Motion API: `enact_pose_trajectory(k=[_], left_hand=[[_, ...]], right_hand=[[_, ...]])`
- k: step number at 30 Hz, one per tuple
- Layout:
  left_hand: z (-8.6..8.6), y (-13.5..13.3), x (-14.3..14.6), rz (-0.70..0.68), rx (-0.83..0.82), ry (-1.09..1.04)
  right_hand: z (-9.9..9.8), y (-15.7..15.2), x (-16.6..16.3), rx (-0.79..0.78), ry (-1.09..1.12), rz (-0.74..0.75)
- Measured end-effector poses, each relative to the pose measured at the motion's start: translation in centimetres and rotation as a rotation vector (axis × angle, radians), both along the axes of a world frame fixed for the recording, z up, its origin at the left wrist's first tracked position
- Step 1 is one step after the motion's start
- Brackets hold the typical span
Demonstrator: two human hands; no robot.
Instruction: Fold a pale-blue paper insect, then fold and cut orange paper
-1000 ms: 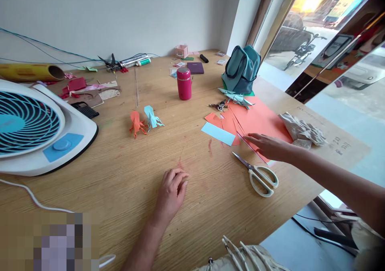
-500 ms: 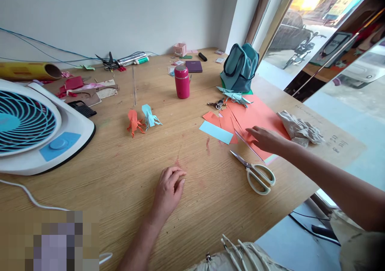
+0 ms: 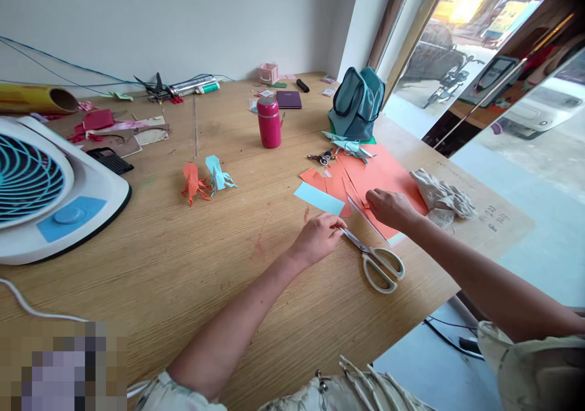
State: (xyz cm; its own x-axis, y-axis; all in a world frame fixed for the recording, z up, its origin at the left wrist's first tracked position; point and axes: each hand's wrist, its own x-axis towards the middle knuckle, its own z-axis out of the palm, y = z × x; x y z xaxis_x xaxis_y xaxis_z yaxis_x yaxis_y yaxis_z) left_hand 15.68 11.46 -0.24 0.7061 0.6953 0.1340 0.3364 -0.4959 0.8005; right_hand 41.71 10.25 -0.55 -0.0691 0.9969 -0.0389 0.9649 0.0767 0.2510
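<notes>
My right hand rests over the large orange paper, its fingertips pinched at the sheet's left edge. Beside the tip of the scissors is my left hand, fingers bent and thumb slightly apart, holding nothing I can see. Whether it touches the blades, I cannot tell. The scissors lie closed on the table, pale handles toward me. A light-blue paper strip overlaps smaller orange paper pieces just beyond my left hand. An orange folded paper figure and a light-blue one stand further left.
A grey glove lies right of the orange paper. Behind the paper are keys, a blue-green folded paper figure and a teal bag. A pink flask stands mid-table; a white fan occupies the left.
My left hand has moved right and forward to the scissors' tip. My right hand's fingers have drawn together on the orange paper. The view has shifted slightly right.
</notes>
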Motion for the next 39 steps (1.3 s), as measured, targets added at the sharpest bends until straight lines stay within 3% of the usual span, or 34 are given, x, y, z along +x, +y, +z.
enact_pose_trajectory(k=[5, 11, 17, 21, 25, 29, 32, 35, 39], left_hand=[[0.0, 1.8, 5.1, -0.012, -0.057, 0.077], [-0.2, 3.4, 10.5, 0.006, 0.041, 0.216], [-1.4, 3.8, 12.7, 0.065, 0.221, 0.268], [-1.5, 4.8, 13.4, 0.038, 0.364, 0.226], [-0.7, 4.6, 11.6, 0.019, 0.449, 0.166], [0.3, 3.1, 7.0, -0.056, 0.489, 0.051], [1.8, 2.6, 3.7, 0.027, 0.349, -0.203], [3.7, 2.3, 0.8, 0.164, 0.194, -0.438], [4.6, -0.1, -4.0, 0.209, -0.041, -0.41]], right_hand=[[-0.7, -0.9, 0.4, 0.017, 0.066, 0.015], [-1.2, -1.2, 1.0, 0.014, 0.081, 0.042], [-1.5, -0.5, 1.6, 0.149, 0.168, -0.023], [-0.4, -0.4, 2.2, 0.207, 0.279, -0.018], [1.6, -2.1, 1.0, 0.251, 0.38, 0.075], [2.6, -4.4, -2.6, 0.45, 0.364, 0.236], [4.0, -4.2, -4.1, 0.442, 0.396, 0.262], [7.6, -3.2, -3.0, 0.529, 0.468, 0.064], [13.7, -4.4, -2.5, 0.711, 0.623, -0.143]])
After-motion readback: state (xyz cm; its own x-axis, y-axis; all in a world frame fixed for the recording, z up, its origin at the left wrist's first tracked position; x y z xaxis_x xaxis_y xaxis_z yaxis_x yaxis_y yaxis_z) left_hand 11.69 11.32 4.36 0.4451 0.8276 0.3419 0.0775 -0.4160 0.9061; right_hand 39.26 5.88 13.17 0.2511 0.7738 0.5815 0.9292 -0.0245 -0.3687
